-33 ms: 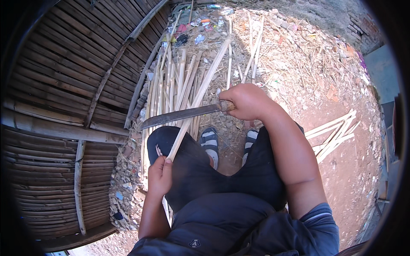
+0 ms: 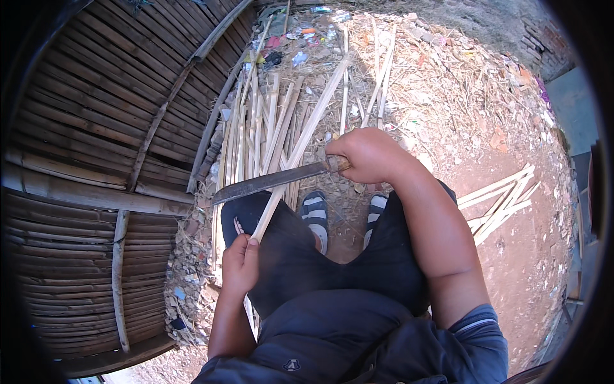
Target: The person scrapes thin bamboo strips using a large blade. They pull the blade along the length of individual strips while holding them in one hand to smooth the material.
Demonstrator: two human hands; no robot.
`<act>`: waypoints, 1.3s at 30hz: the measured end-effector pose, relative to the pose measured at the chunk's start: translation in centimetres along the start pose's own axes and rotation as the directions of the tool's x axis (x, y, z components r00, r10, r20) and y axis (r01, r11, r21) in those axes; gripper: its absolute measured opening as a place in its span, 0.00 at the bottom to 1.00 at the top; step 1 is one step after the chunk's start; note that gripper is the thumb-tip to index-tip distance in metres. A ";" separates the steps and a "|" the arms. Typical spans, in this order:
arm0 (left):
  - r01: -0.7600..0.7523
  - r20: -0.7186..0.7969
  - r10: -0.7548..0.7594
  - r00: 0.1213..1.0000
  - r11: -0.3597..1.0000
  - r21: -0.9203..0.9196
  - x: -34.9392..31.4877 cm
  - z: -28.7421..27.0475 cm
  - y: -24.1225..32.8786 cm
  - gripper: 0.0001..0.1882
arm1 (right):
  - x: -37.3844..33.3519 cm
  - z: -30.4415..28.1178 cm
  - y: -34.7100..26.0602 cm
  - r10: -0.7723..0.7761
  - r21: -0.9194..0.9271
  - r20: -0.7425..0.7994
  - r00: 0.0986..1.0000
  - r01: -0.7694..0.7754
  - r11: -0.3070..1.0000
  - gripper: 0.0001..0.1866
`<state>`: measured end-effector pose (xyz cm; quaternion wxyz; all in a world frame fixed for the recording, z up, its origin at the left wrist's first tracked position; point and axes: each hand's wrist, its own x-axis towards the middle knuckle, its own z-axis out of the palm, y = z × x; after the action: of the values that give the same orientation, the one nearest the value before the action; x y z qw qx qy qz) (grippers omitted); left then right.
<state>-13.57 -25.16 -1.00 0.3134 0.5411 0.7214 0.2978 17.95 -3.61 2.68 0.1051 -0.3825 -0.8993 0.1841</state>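
Observation:
My left hand (image 2: 241, 264) is closed around the near end of a long, pale bamboo strip (image 2: 318, 110), beside my left thigh. The strip slants away from me, up to the right, above the ground. My right hand (image 2: 366, 155) grips the wooden handle of a machete (image 2: 272, 181). Its long dark blade points left and lies across the strip, over my left knee. Whether the edge bites into the strip cannot be made out.
Several split bamboo strips (image 2: 274, 105) lie on the ground ahead, left of my sandalled feet (image 2: 314, 214). More strips (image 2: 495, 200) lie crossed at the right. A slatted bamboo wall (image 2: 83, 96) stands close on the left. Rubble and litter (image 2: 299, 59) cover the ground ahead.
The machete blade has shifted slightly toward me along the strip, with my right hand a little lower. My left hand has hardly moved.

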 end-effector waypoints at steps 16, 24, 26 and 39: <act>0.020 0.002 -0.020 1.000 0.998 -0.053 0.2 0.1 -0.6 0.14 | -0.5 -0.6 2.5 0.089 0.062 -0.102 0.991 -0.083 0.995 0.15; 0.036 -0.004 -0.036 0.999 0.999 -0.037 0.1 0.0 -0.1 0.14 | -1.2 -1.6 3.3 0.316 0.070 -0.286 0.904 -0.310 0.948 0.13; 0.024 0.015 -0.023 1.000 0.999 -0.045 0.2 0.0 -0.5 0.14 | -1.4 -2.7 3.6 0.465 0.076 -0.349 0.814 -0.470 0.879 0.13; 0.014 0.001 -0.014 1.000 0.999 -0.040 0.1 0.0 -0.2 0.15 | -0.8 -1.1 1.0 0.024 0.061 -0.005 1.000 -0.024 0.998 0.16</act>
<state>-13.74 -25.14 -1.12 0.3264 0.5297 0.7190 0.3096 19.50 -3.22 3.24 0.1169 -0.3905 -0.8883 0.2116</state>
